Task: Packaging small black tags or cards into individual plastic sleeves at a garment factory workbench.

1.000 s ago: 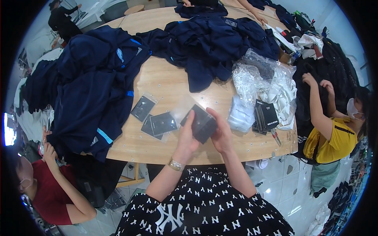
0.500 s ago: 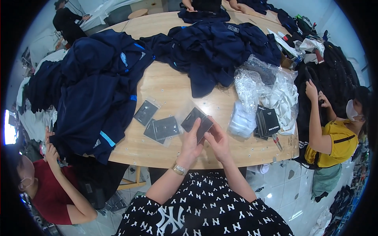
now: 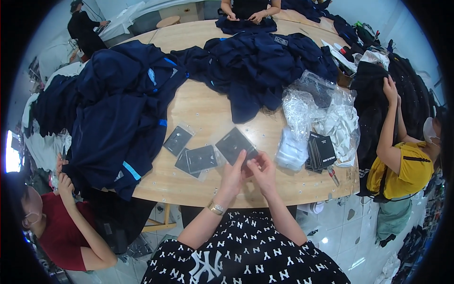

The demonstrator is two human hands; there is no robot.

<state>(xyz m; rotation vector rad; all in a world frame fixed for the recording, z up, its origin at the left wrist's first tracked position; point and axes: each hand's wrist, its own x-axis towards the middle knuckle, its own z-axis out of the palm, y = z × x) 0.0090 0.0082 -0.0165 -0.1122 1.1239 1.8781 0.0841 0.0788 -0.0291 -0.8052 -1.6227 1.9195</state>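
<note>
Between my two hands, above the front of the table, is a dark rectangular card in a clear plastic sleeve [image 3: 234,144]. My left hand [image 3: 233,179] grips its lower edge with the thumb on top. My right hand [image 3: 263,172] pinches at the near right corner, its fingertips close to the left thumb. What lies under the fingers is hidden. Just left of my hands, several similar sleeved cards [image 3: 202,158] lie overlapping on the wooden table [image 3: 198,106], with another sleeved card [image 3: 178,140] beyond them.
Navy garments [image 3: 118,104] heap at the left, and more navy cloth [image 3: 265,61] lies across the back. On the right are clear plastic bags [image 3: 298,106], a stack of black tags [image 3: 324,149] and a red-handled tool [image 3: 335,177]. Co-workers handle cloth at the left, right and far side.
The sleeved card has turned in my hands and now lies flatter, with more of its face showing. At the right, the co-worker in yellow has lifted the black cloth higher.
</note>
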